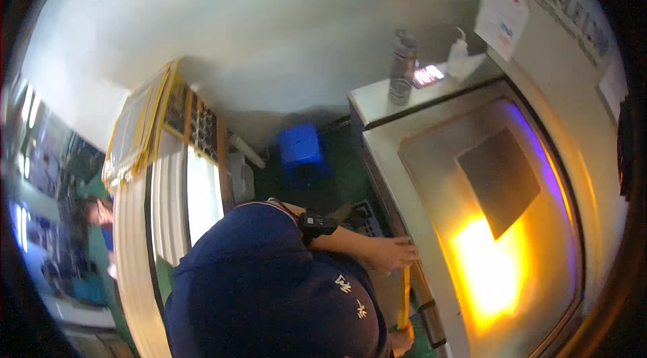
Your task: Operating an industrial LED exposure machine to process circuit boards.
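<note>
My left hand [394,254], with a black device [317,224] strapped on its forearm, grips the upper end of a flat greyish-brown panel [389,290] that has a yellow edge. Lower down, my right hand [402,341] is closed around the other end of that yellow edge, partly hidden by my dark blue shirt. Most of the panel is behind my body, so its kind cannot be made out. Both hands are beside the front of a pale machine [421,206], apart from its window.
Orange light glows behind the machine's window [431,142], which bears a dark rectangle [500,179]. A dark bottle [402,68], a lit phone [428,75] and a white squeeze bottle [457,56] stand on its ledge. A blue stool [300,145], a yellow-edged rack [145,118] and another person [101,213] are leftward.
</note>
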`<state>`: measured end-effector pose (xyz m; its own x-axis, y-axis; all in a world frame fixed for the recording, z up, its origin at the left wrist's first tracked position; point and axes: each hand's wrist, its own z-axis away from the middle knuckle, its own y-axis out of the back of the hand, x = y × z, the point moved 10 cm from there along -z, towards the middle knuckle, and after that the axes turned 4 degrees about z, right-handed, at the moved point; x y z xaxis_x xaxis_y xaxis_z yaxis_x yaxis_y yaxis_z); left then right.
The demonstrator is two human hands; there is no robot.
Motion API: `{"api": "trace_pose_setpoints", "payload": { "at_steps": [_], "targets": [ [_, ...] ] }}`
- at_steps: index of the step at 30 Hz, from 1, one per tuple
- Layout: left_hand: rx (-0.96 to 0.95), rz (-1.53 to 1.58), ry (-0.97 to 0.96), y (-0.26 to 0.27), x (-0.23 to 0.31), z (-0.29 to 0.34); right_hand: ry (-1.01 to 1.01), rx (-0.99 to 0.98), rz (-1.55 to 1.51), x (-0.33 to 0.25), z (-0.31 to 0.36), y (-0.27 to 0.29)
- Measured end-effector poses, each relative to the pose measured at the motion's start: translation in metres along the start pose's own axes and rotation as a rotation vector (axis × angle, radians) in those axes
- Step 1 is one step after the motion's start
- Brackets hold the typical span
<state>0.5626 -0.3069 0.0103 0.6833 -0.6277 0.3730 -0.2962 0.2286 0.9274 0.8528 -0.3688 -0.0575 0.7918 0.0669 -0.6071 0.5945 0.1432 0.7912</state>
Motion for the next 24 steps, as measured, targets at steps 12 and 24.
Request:
{"api": "trace_pose_setpoints", "payload": {
  "at_steps": [12, 24],
  "targets": [
    [-0.264, -0.166, 0.326, 0.149, -0.125, -0.069, 0.328, 0.008, 0.487, -0.192, -0.2, 0.096],
    [-0.091, -0.128, 0.258, 0.191, -0.482, -0.402, 0.266, 0.009, 0.564, -0.101, -0.674, 0.09]
  ]
}}
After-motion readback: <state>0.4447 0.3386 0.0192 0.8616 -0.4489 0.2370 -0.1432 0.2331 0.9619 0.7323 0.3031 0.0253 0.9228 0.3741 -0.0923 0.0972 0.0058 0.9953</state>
